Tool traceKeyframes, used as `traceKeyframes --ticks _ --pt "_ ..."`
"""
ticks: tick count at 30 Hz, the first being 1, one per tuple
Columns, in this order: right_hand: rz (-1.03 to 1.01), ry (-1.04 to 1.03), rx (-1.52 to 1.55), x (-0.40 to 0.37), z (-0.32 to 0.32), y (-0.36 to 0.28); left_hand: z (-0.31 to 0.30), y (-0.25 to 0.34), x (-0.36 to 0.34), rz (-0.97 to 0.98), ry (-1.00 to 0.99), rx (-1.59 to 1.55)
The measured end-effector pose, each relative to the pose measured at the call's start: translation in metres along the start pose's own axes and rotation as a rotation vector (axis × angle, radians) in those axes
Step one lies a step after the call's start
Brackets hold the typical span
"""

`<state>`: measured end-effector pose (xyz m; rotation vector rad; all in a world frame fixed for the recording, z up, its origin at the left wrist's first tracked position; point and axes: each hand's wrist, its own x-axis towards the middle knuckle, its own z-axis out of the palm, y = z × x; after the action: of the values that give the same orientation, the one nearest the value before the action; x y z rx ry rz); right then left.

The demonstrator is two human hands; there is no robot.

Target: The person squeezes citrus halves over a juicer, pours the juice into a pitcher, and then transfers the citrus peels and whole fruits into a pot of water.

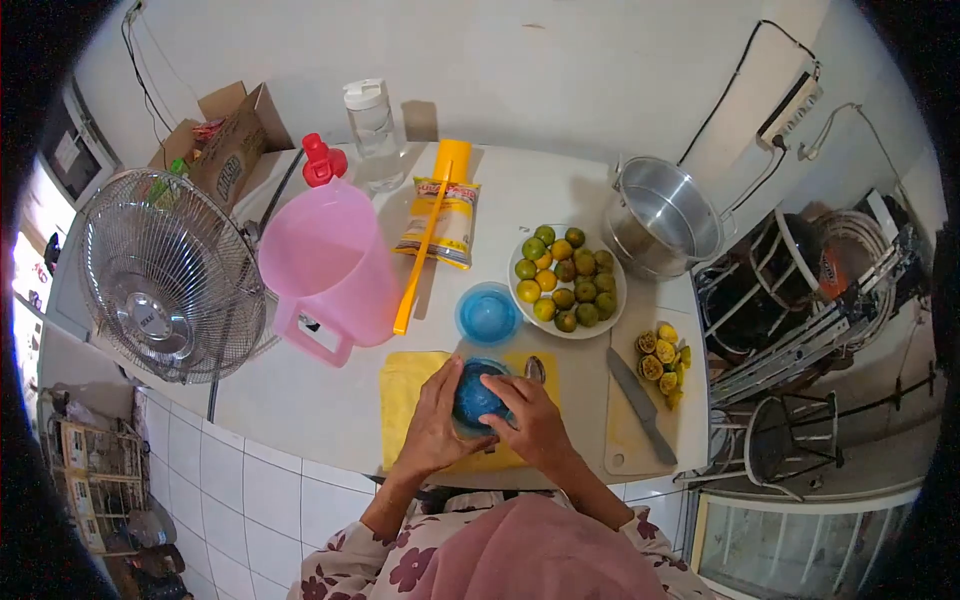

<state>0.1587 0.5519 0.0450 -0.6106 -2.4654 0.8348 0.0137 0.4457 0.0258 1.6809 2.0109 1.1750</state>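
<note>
Over the yellow cloth (400,400), a round, see-through blue plastic bowl (474,390) is between both hands. My left hand (436,420) is closed along its left side. My right hand (530,415) grips the right side, with the thumb reaching over the rim; what is inside cannot be made out clearly. Just beyond it stands a second blue bowl (488,313). A metal spoon (536,370) lies on the cloth beside my right fingers.
A white plate (565,332) of green and yellow citrus stands behind, near a metal pot (665,215). To the right, a knife (642,405) and squeezed citrus halves (655,360) lie on a cutting board (622,440). Leftward are a pink pitcher (335,260), yellow-handled utensil (425,255), sugar-like packet (455,220) and fan (165,280).
</note>
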Motion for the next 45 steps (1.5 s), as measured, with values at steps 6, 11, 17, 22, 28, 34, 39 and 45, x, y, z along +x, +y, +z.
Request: traceKeyframes --ticks 6,11,17,22,28,34,39,45 --pt "0.138 0.039 0.304 0.015 -0.037 0.028 -0.003 0.008 -0.001 -0.101 -0.014 -0.03" --pt "0.332 0.491 0.157 0.077 -0.104 0.145 -0.001 0.007 0.0 -0.142 -0.039 -0.027" --pt "0.36 0.129 -0.315 0.133 -0.084 0.252 -0.002 0.009 0.002 -0.169 -0.04 -0.02" --pt "0.319 -0.104 -0.654 0.155 -0.067 0.245 0.001 0.002 -0.001 -0.161 -0.051 -0.019" --pt "0.245 -0.188 -0.846 0.159 -0.059 0.249 0.004 0.004 -0.002 -0.165 -0.03 0.05" --pt "0.565 0.061 0.66 0.135 -0.083 0.207 -0.002 0.006 -0.001 -0.185 -0.068 0.023" --pt "0.563 -0.244 1.483 0.095 -0.085 0.185 0.003 0.001 -0.004 -0.124 -0.027 0.024" --pt "0.496 0.097 1.305 0.049 -0.079 0.153 0.003 -0.002 -0.003 -0.101 -0.021 -0.026"
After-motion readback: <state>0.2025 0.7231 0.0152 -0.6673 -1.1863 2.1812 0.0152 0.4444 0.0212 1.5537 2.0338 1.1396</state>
